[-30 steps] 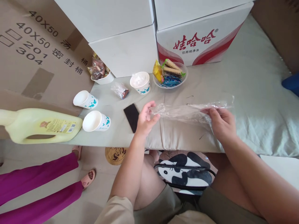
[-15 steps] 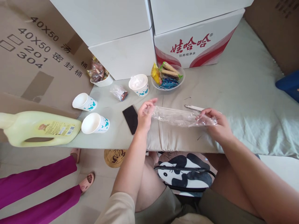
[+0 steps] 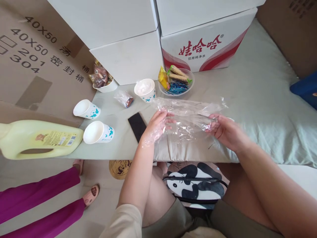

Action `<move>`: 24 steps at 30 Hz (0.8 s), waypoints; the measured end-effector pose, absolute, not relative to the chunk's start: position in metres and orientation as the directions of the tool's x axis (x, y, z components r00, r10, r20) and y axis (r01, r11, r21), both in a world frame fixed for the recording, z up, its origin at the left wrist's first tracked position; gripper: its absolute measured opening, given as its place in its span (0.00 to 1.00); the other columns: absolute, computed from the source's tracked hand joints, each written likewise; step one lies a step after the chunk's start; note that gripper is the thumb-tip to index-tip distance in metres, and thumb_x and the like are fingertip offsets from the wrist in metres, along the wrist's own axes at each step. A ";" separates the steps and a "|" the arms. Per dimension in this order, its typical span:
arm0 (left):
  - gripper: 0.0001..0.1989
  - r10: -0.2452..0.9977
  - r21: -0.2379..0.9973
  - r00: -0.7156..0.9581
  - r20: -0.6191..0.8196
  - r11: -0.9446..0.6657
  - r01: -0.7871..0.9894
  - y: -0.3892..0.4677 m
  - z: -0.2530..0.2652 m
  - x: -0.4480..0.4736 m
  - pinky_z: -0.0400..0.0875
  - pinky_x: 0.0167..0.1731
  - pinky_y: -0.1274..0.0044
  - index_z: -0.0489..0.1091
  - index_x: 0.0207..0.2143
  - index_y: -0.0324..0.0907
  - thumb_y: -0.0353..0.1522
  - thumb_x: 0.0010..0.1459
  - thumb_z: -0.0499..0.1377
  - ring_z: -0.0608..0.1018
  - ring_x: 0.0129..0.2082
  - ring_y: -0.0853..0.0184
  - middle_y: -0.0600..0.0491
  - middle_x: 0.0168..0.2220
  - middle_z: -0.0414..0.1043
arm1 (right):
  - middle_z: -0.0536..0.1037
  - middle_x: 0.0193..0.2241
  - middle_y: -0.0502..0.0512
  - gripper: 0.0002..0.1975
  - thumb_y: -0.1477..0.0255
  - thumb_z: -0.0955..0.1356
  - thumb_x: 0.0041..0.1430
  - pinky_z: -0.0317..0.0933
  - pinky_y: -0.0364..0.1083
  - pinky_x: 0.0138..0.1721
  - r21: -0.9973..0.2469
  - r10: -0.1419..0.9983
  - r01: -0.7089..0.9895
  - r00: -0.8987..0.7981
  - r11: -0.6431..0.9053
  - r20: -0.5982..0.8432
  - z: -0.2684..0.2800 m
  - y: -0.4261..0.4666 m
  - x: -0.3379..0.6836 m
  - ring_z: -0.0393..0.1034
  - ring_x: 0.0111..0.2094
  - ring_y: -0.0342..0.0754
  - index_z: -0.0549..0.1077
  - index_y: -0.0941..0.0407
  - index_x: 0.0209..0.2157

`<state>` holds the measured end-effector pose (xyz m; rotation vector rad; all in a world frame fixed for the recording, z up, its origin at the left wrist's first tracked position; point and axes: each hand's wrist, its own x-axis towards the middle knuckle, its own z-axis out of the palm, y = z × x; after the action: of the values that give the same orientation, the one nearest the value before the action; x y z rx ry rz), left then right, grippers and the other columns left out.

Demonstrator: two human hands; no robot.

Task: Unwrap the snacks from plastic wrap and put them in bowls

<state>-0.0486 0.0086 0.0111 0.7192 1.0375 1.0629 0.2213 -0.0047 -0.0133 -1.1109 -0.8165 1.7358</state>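
A clear, crinkled plastic bag (image 3: 188, 127) is spread above the front of the cloth-covered surface. My left hand (image 3: 159, 124) is at its left end with fingers stretched out, and the film lies around the hand and down to the wrist; it appears to be inside the bag. The thumb and fingers of my right hand (image 3: 224, 129) pinch the bag's right part. Left of my left hand a dark phone (image 3: 137, 126) lies flat. A thin white object (image 3: 230, 119) is mostly hidden behind my right hand.
Paper cups (image 3: 98, 132) and a yellow jug (image 3: 42, 138) stand on the left. Snacks fill a clear bowl (image 3: 189, 86) in front of white boxes (image 3: 195, 49). A small wrapped packet (image 3: 125, 99) lies farther back. A person in purple trousers (image 3: 49, 183) stands at left.
The bag has gone from a narrow stretched strip to a wider, opened sheet. Its film now reaches over my left hand and wrist. My view has shifted slightly.
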 end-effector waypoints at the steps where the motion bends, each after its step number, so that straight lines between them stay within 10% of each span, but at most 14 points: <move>1: 0.23 0.936 0.876 0.095 -0.338 0.350 -0.331 0.010 0.010 -0.049 0.65 0.20 0.80 0.64 0.37 0.45 0.43 0.45 0.72 0.79 0.26 0.69 0.55 0.35 0.76 | 0.79 0.25 0.49 0.21 0.56 0.77 0.45 0.66 0.44 0.23 -0.869 0.909 -0.282 -0.217 -0.406 -0.355 -0.014 -0.006 0.220 0.76 0.25 0.47 0.74 0.52 0.37; 10: 0.19 0.930 0.919 0.103 -0.353 0.365 -0.147 0.010 0.003 -0.059 0.53 0.16 0.82 0.64 0.34 0.45 0.39 0.46 0.70 0.65 0.14 0.77 0.63 0.19 0.63 | 0.73 0.19 0.42 0.22 0.61 0.77 0.44 0.44 0.41 0.13 -0.865 0.920 -0.317 -0.075 -0.388 -0.385 -0.012 -0.002 0.224 0.53 0.12 0.37 0.70 0.50 0.40; 19: 0.22 0.939 0.838 0.263 -0.223 0.323 -0.440 0.004 0.007 -0.063 0.65 0.24 0.78 0.58 0.23 0.42 0.31 0.37 0.72 0.71 0.22 0.74 0.57 0.27 0.69 | 0.70 0.23 0.44 0.15 0.64 0.75 0.45 0.50 0.44 0.20 -0.856 0.975 -0.471 -0.043 -0.211 -0.217 0.000 -0.007 0.225 0.54 0.17 0.40 0.65 0.48 0.29; 24: 0.16 0.942 0.912 0.205 -0.265 0.314 -0.264 -0.001 0.003 -0.064 0.61 0.22 0.79 0.63 0.24 0.41 0.32 0.40 0.70 0.71 0.20 0.75 0.58 0.26 0.68 | 0.68 0.22 0.48 0.18 0.62 0.74 0.44 0.51 0.45 0.20 -0.896 0.977 -0.390 -0.058 -0.211 -0.205 -0.003 -0.005 0.230 0.55 0.18 0.42 0.60 0.52 0.21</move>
<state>-0.0643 -0.0006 0.0031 0.8537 1.0028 1.0020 0.2302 -0.0052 -0.0032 -1.0406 -0.8032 1.5387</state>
